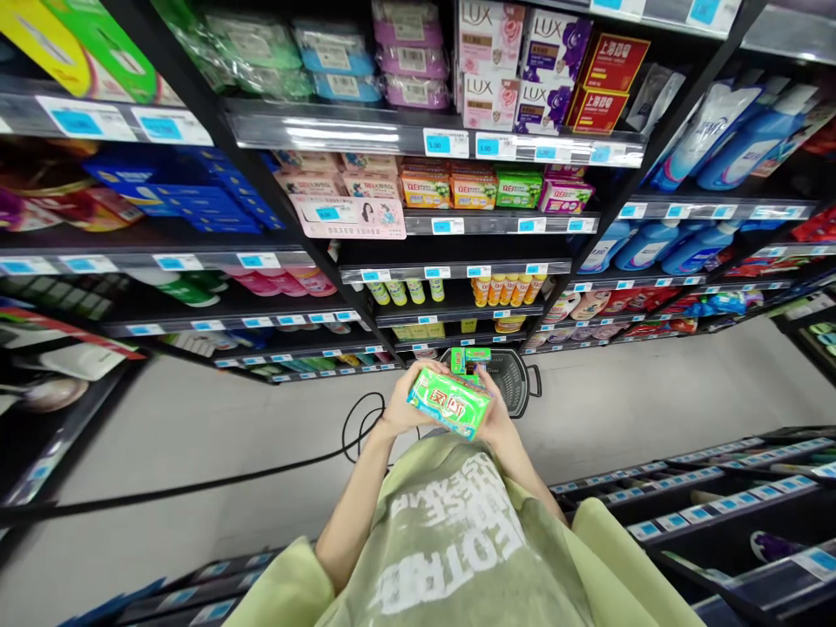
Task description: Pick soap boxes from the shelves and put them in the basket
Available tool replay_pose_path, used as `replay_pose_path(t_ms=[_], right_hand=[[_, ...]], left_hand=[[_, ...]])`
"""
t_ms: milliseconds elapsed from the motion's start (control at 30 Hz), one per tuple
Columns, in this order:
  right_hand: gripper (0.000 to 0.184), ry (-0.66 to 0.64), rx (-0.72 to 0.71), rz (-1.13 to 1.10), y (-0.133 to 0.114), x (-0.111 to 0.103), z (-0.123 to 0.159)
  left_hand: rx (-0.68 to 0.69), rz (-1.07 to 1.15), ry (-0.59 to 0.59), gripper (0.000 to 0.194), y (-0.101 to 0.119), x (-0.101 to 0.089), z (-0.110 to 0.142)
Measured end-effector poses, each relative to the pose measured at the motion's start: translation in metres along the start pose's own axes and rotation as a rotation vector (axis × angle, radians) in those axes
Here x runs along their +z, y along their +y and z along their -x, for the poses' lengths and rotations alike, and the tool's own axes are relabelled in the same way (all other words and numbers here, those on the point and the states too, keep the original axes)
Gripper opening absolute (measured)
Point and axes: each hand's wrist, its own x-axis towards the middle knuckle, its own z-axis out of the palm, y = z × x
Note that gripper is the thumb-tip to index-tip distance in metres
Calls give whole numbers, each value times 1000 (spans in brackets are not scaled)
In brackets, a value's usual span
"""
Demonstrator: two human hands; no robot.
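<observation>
Between my hands, in front of my shirt, is a green and blue soap pack [450,402] with red lettering. My left hand [406,402] is closed around its left end. At the other end, my right hand [494,409] grips the pack from the right side. Part of the fingers is hidden behind it. Beyond the pack a dark shopping basket [515,383] stands on the floor by the bottom shelf. In it lie green soap packs [478,354], partly covered by my hands.
Ahead are shelves of boxed soap [493,39], smaller soap packs [519,187] and yellow and orange bottles [509,289]. Blue bottles [751,144] stand at the right. A black cable [261,475] runs across the floor to the left. More shelving [731,522] is close behind me.
</observation>
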Motion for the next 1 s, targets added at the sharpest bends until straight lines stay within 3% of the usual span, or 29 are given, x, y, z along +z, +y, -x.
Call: replay_pose_path(t_ms=[67, 133, 267, 400, 467, 633, 733, 867, 933, 1000], right_hand=[[55, -100, 111, -39, -6, 1, -5], [60, -137, 127, -62, -8, -1, -5], [68, -85, -63, 35, -5, -2, 3], [90, -51, -204, 176, -3, 10, 14], [96, -10, -280, 200, -3, 18, 18], [107, 50, -413, 259, -12, 33, 23], [101, 68, -439, 253, -17, 38, 25], [85, 88, -392, 200, -9, 40, 24], [78, 112, -301, 189, 0, 39, 19], [63, 136, -116, 162, 11, 36, 11]], left_hand=[[23, -65, 56, 78, 0, -2, -2], [45, -141, 91, 76, 2, -5, -4], [152, -226, 40, 61, 7, -14, -9], [212, -250, -32, 51, 10, -22, -11], [176, -269, -40, 57, 12, -24, -12], [-32, -183, -70, 105, 11, -24, -10], [-94, -73, -92, 110, 8, -27, -10], [-42, -87, -126, 97, 11, -38, -15], [-48, -129, -157, 88, 9, -44, -20], [-155, -166, -140, 82, 2, -48, -25]])
